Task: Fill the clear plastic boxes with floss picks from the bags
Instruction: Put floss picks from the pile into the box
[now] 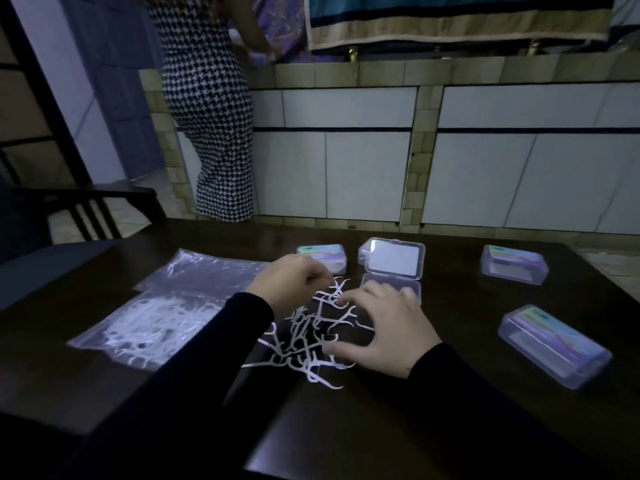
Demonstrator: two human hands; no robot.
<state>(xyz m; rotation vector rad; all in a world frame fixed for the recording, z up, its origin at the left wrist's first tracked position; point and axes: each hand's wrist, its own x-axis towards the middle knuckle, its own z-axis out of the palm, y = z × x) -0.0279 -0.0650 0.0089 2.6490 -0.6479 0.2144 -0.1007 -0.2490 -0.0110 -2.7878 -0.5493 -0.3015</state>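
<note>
A loose heap of white floss picks [304, 341] lies on the dark table between my hands. My left hand [287, 285] has its fingers curled and pinches a few picks at the heap's far edge. My right hand [384, 330] is spread over the heap's right side, fingertips touching picks. Just beyond it an open clear plastic box [391, 271] stands with its lid up; my right hand hides part of its base. A clear bag holding many picks [149, 327] lies at the left, with a flat clear bag [204, 271] behind it.
Three shut clear boxes with coloured labels stand around: one [325, 256] behind my left hand, one [514, 265] at the far right, one [554, 344] at the near right. A person in a checked dress [211, 109] stands at the counter beyond the table. A dark chair [86, 206] is at the left.
</note>
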